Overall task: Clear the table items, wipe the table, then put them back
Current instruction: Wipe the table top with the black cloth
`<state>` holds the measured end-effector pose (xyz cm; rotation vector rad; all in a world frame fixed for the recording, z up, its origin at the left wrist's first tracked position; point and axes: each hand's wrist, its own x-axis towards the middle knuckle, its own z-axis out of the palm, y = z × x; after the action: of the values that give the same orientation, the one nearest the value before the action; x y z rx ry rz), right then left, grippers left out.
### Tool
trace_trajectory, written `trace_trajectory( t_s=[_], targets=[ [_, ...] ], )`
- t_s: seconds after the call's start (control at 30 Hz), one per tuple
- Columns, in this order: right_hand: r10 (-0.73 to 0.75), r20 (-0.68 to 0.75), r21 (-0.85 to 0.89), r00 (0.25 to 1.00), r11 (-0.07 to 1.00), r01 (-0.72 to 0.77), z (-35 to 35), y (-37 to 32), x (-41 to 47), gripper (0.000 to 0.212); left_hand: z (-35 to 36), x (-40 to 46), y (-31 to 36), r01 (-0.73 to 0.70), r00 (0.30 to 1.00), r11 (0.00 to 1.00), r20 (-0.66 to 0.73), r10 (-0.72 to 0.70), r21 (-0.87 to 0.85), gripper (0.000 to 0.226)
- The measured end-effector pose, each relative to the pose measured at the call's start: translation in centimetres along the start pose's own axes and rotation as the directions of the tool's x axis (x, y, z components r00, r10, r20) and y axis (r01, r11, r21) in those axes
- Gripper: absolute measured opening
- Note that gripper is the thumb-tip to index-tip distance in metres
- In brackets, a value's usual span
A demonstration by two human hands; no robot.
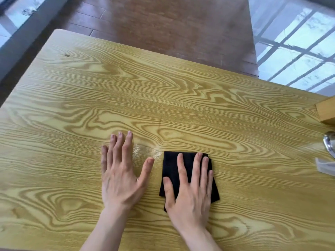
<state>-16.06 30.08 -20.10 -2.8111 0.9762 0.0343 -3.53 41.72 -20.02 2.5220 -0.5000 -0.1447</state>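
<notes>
A folded black cloth [171, 164] lies flat on the yellow wood-grain table [163, 98], near the front middle. My right hand [190, 189] presses flat on top of the cloth with fingers spread, covering its lower right part. My left hand [120, 175] rests palm down on the bare table just left of the cloth, fingers apart, holding nothing. A faint damp sheen shows on the wood between the two hands.
At the table's right edge stand a wooden block [326, 113], a shiny metal object [330, 144] and a clear plastic item [325, 164], all cut off by the frame. Beyond the far edge are brown floorboards [163, 24] and windows.
</notes>
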Motion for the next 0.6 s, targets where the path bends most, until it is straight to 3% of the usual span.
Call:
trace_trajectory(
  t_s=[0.3,0.6],
  targets=[
    [-0.027,-0.064,0.083,0.998,0.996,0.033,0.4,-3.4,8.7,0.06,-0.3,0.2,-0.1,0.002,1.0,0.999,-0.009,-0.002,-0.039,0.085],
    [-0.182,-0.017,0.079,0.983,0.98,0.183,1.1,-8.6,13.4,0.058,-0.4,0.8,-1.0,-0.001,0.998,0.991,-0.056,-0.006,-0.133,0.089]
  ],
)
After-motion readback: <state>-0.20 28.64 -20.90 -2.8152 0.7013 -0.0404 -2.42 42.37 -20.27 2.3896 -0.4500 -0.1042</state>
